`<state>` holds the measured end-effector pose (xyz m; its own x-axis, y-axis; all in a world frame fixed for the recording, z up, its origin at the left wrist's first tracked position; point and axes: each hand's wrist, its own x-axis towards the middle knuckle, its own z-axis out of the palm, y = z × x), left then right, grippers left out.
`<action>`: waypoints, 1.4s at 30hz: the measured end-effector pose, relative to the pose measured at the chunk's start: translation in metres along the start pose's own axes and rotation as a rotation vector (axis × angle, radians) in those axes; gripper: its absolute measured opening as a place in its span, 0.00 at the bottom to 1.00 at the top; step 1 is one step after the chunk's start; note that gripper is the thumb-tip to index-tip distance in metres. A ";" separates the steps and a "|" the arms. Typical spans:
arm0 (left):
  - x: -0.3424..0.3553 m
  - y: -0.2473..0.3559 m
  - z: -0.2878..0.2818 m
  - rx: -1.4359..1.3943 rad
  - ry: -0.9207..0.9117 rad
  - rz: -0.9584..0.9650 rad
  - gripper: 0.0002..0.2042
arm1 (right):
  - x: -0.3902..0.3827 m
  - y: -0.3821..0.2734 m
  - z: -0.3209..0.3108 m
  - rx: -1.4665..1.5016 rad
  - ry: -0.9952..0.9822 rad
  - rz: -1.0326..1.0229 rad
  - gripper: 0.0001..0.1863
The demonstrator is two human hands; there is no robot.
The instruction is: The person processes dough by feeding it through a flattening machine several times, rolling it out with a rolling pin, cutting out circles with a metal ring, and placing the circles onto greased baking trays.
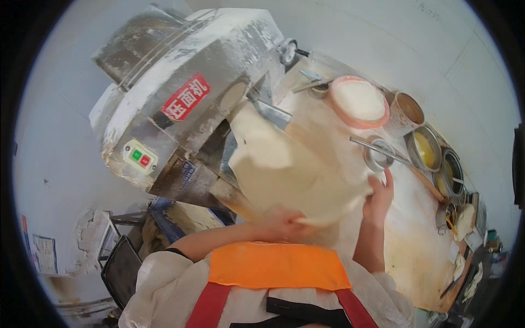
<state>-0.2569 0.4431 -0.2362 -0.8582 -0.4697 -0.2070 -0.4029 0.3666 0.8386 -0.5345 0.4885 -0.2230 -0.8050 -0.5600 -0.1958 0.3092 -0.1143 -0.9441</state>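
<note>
A wide, pale sheet of dough (284,169) hangs from the steel rolling machine (219,60) toward me, over the floury work surface. My left hand (281,224) is closed on the sheet's near edge, just above my orange apron band. My right hand (377,194) grips the sheet's right edge, with the thumb raised, beside a steel pot (377,158) that has a metal rod lying across it. Some of my left fingers are blurred against the dough. A control box (140,157) with green and red buttons sits on the machine's front.
At the back right stand a pink tub of white powder (358,98), a tall container (407,109), a bowl of yellow liquid (424,150) and several pots, with a wooden rolling pin (429,186). A dark tray (117,270) on a rack is at lower left. Walls surround the bench.
</note>
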 end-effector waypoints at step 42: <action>0.113 -0.102 0.005 0.608 0.123 0.067 0.38 | 0.341 0.093 0.143 -1.523 -0.705 -0.304 0.19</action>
<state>-0.3144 0.3568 -0.3473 -0.8598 -0.5053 -0.0738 -0.4892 0.7733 0.4034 -0.7081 0.1700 -0.3393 -0.2459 -0.9433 -0.2230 -0.8665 0.3170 -0.3855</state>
